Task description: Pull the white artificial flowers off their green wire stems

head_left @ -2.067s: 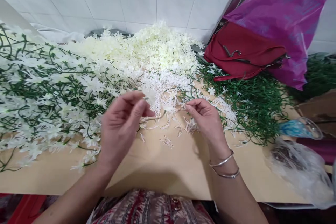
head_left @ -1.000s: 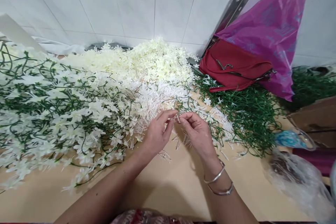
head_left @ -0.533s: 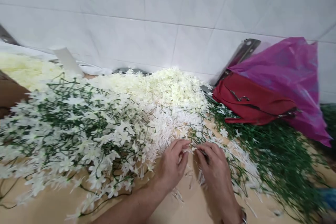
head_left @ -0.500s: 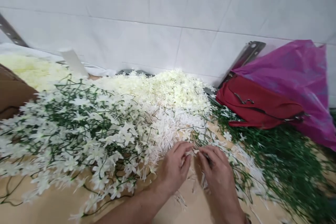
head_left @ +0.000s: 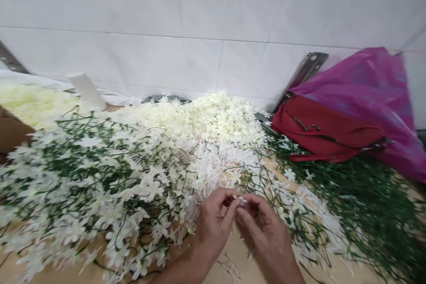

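My left hand (head_left: 213, 226) and my right hand (head_left: 262, 230) meet fingertip to fingertip low in the middle, both pinched on a small white flower piece (head_left: 241, 199). Just beyond them lies a heap of thin white stamen pieces (head_left: 216, 166). A mass of green stems with white flowers attached (head_left: 86, 182) spreads to the left. Behind it sits a pile of loose cream flower heads (head_left: 206, 117). Bare green stems (head_left: 359, 199) lie to the right.
A red bag (head_left: 326, 133) and a purple plastic bag (head_left: 366, 93) lean on the white tiled wall at the back right. A cardboard box edge (head_left: 11, 133) shows at far left. The tan tabletop (head_left: 239, 257) shows under my hands.
The view tipped up toward the wall. My hands drew together from apart and now pinch one small piece between them, slightly nearer to me than before.
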Demonstrator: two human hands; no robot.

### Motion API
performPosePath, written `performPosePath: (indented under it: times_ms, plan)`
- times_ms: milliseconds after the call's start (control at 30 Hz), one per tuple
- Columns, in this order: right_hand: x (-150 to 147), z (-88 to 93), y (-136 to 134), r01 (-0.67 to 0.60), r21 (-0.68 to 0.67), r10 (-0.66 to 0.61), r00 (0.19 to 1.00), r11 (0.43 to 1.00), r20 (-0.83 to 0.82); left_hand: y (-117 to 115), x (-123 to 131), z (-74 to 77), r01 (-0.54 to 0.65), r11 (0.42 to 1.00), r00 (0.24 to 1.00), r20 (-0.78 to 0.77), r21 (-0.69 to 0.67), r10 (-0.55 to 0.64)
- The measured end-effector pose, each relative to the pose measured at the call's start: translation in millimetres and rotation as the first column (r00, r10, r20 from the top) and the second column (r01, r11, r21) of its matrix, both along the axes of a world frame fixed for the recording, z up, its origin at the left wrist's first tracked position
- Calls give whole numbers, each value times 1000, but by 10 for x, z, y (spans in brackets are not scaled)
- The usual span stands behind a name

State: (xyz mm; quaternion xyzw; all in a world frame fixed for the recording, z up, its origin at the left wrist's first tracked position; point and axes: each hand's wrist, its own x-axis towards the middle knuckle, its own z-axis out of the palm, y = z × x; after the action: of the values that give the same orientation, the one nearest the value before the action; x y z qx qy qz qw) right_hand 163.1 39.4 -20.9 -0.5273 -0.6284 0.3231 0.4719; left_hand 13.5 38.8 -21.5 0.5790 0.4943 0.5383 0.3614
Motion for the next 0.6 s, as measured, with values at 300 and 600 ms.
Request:
performPosePath:
  times_ms: [300,600]
  plan:
    - [-6,50,-4,-61,-28,62,997,998,47,5,-25,-64,-11,1000,998,-61,-23,9]
    - [-8,82,5,-43,132,17,981,990,193,13,0,-95,3,1000,997,-79,17,-2]
